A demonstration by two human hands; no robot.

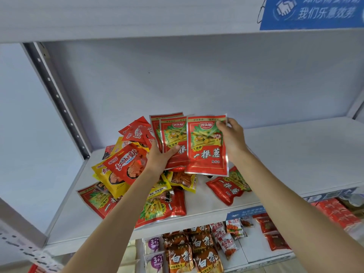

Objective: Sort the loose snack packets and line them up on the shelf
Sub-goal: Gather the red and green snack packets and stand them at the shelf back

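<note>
Nearest me, the lower shelf (256, 251) is showing orange noodle packs (201, 259) printed 白象. Above, the left hand (160, 156) is gripping a fan of red foil packets (173, 138), thumb across their fronts, while the right hand (231, 137) is pinching the top corner of a matching red packet (206, 146) reading 一根葱 and 非油炸. They look light, limp and slick, so edges seem the safest hold. Behind them, the loose pile (126, 166) is lying on the white shelf (295, 154). A blue sign (315, 12) is hanging overhead.
</note>
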